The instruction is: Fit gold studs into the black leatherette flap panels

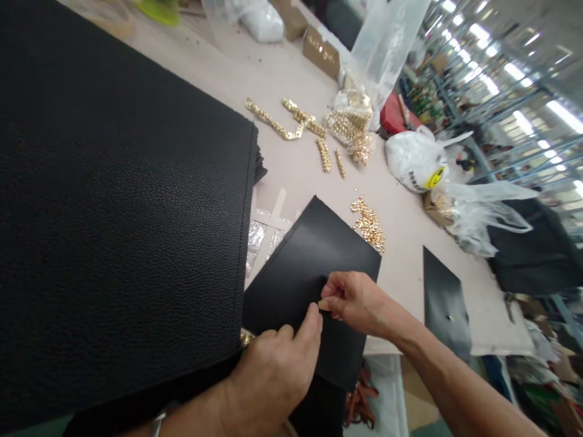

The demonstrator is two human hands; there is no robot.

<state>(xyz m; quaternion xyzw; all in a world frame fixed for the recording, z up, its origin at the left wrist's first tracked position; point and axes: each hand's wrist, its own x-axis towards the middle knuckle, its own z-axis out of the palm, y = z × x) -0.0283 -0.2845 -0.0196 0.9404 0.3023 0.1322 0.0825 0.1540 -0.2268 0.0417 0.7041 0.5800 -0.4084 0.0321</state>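
A smooth black leather-like panel point(328, 243) lies at an angle at the table's front edge, its lower corner reaching past it. My left hand point(282, 358) grips this panel from the near side, one digit stretched along its top and the other fingertips hidden. Just above that digit, my right hand point(350, 300) is closed in a pinch at the panel's surface; whatever sits between its fingertips is too small to make out. Beyond the panel's right corner lies a loose pile of small gold metal pieces point(370, 224). To the left rises a large stack of black grained panels point(182, 212).
Rows of gold fittings point(273, 121) and a clear bag of gold parts point(350, 124) lie farther back. Another black panel point(444, 297) with a small gold spot rests at right. White plastic bags point(416, 158) and a small cardboard box point(321, 51) stand along the far side.
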